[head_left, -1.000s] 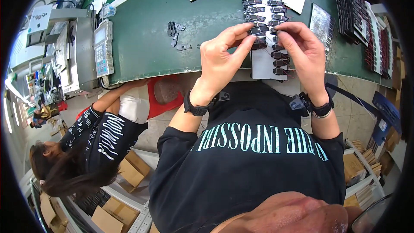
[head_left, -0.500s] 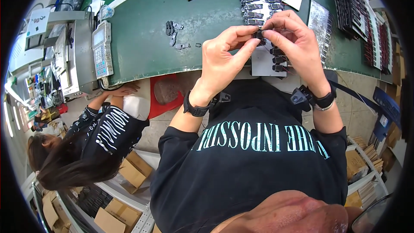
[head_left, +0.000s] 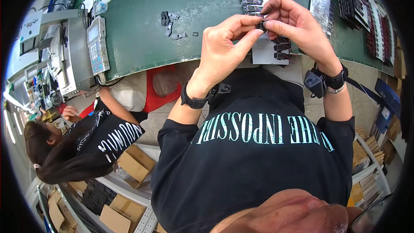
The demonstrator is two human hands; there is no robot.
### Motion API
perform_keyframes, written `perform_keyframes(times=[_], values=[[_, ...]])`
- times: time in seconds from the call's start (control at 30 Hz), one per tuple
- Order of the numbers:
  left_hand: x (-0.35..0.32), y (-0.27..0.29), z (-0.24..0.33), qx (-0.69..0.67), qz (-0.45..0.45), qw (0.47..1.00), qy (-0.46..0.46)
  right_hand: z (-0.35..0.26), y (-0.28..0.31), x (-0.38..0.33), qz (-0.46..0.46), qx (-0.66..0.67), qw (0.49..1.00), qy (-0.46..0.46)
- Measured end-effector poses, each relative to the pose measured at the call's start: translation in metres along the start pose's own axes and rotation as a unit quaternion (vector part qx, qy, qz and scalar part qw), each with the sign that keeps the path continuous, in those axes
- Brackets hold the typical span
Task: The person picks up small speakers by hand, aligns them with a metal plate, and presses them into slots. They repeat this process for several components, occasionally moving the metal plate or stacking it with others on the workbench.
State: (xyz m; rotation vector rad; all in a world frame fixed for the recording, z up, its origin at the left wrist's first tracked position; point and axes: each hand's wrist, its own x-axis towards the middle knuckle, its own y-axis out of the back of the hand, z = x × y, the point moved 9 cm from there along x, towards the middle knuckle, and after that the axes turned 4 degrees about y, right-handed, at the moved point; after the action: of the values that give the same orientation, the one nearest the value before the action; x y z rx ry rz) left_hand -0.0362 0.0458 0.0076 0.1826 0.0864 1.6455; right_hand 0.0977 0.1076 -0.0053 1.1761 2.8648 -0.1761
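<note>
Between my fingertips is a small black plastic part, mostly covered by my fingers. My left hand pinches it from the left with thumb and forefinger. From the other side my right hand grips it, thumb and forefinger pressed together. Both hands are over a white board that carries rows of similar black parts with thin wires. Left of my hands, several loose black pieces lie on the green table, along with a tiny black frame-shaped piece.
A grey keypad unit stands by a metal machine at the left. At the right are a metal plate and stacked boards of wired black parts. A co-worker sits left, near cardboard boxes on shelving.
The view has shifted slightly, so the table sits higher. My hands still pinch the part together; my right wrist has swung outward. The co-worker's hand has left the table edge and is raised.
</note>
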Motion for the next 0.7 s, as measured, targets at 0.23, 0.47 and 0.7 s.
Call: perform_keyframes(times=[0.23,0.47,0.7], values=[[-0.003,-0.009,-0.01,-0.06,-0.025,0.996,0.06,-0.028,-0.009,-0.016,0.021,-0.293,0.95,0.103],[-0.011,-0.035,-0.021,-0.169,-0.084,0.972,0.14,-0.003,0.016,-0.056,0.077,-0.127,0.988,0.03],[-0.023,-0.015,-0.029,-0.052,0.021,0.995,0.079,-0.012,0.006,-0.103,0.144,-0.498,0.82,0.243]])
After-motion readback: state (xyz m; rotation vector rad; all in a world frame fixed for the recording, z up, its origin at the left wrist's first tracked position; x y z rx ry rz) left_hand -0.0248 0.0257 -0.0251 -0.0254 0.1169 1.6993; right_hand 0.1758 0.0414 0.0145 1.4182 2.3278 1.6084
